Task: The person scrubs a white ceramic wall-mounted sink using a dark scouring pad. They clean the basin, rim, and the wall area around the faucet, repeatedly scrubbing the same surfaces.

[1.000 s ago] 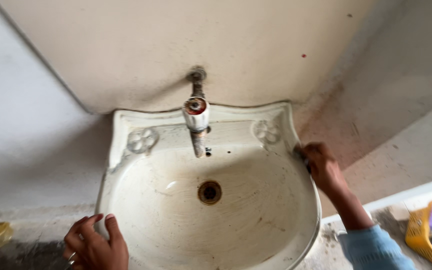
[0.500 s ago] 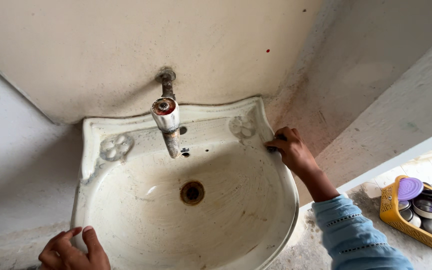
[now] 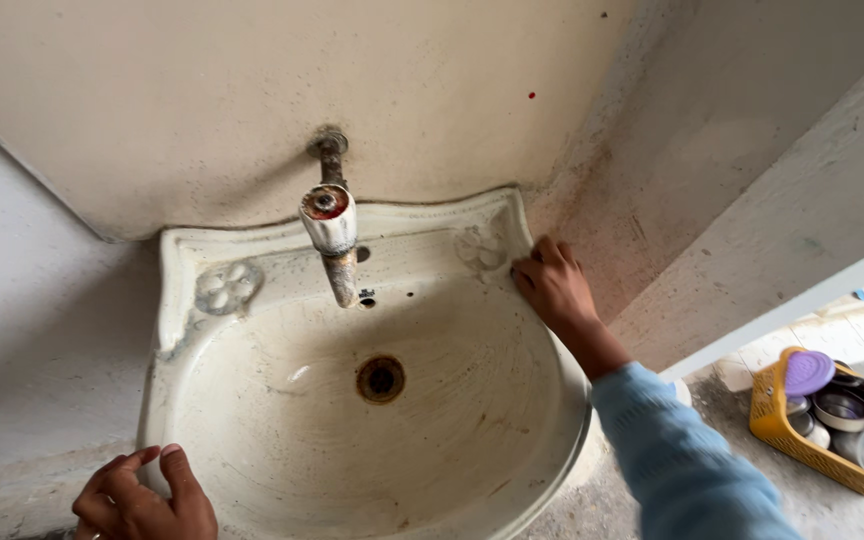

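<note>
- The stained cream-white ceramic wall basin point(image 3: 282, 470) hangs from the wall below the head camera, its back edge against the plaster and its bowl opening toward the person; brown streaks run down to the rusty round drain hole point(image 3: 381, 379) at the bowl's middle.
- The right hand point(image 3: 552, 285) lies on the basin's back right corner, just beside the moulded flower-shaped soap rest point(image 3: 480, 250). Its fingers are curled and pressed down on the rim; whether something small sits under them cannot be told. The flat, pressing posture suits rubbing that corner.
- The left hand point(image 3: 142, 500) rests at the basin's front left edge, thumb and fingers loosely open and touching the rim, holding nothing visible. It looks placed to steady the body or the bowl against the push of the other hand.
- A corroded metal tap with a white handle and red cap point(image 3: 332, 230) juts from the wall above the back edge's middle, its spout over the bowl; no water shows.
- A second moulded soap rest point(image 3: 225, 288) sits at the back left corner, untouched.
- Well apart, on the floor at the lower right, a yellow plastic basket point(image 3: 782, 420) holds a purple round lid point(image 3: 809, 372) and steel bowls point(image 3: 837, 410).
</note>
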